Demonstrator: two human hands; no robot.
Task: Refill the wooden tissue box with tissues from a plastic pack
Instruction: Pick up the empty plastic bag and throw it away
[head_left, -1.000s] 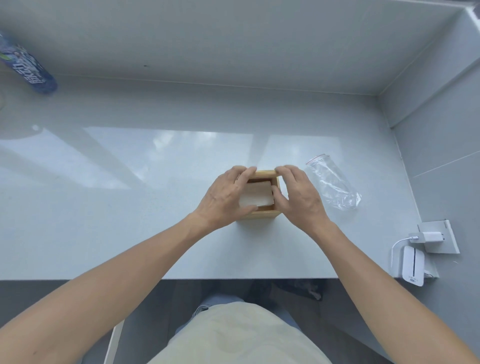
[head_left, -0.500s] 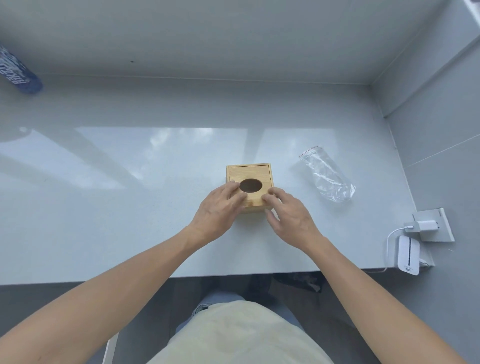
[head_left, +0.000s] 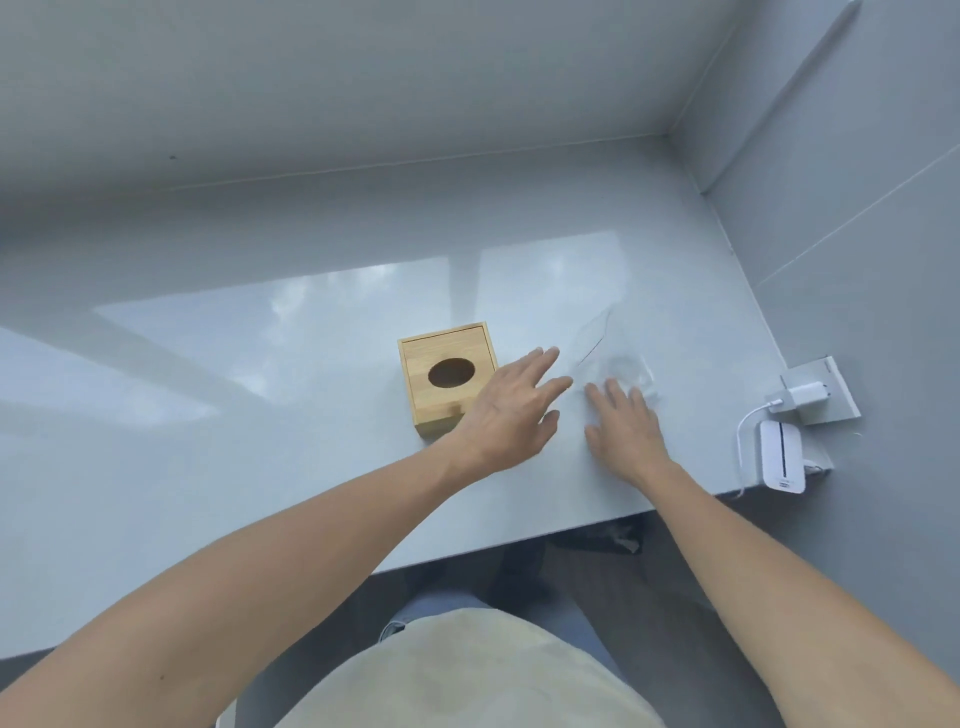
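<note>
The wooden tissue box (head_left: 447, 364) stands on the white table (head_left: 260, 415) with its oval hole facing up; no tissue shows in the dark hole. To its right lies a clear, empty-looking plastic pack (head_left: 618, 358), blurred. My left hand (head_left: 511, 410) is off the box, fingers spread, stretched to the right toward the pack. My right hand (head_left: 623, 426) lies flat with fingers apart, its fingertips at the near edge of the pack. Neither hand holds anything.
A wall socket with a white charger (head_left: 802, 397) and a white device (head_left: 782, 454) on a cable sit at the table's right edge. Grey walls close in behind and to the right. The table's front edge (head_left: 519, 545) runs just before my lap.
The box was turned so that its oval hole faces up, then both hands let go of it and moved right to the plastic pack. The view has swung left.
</note>
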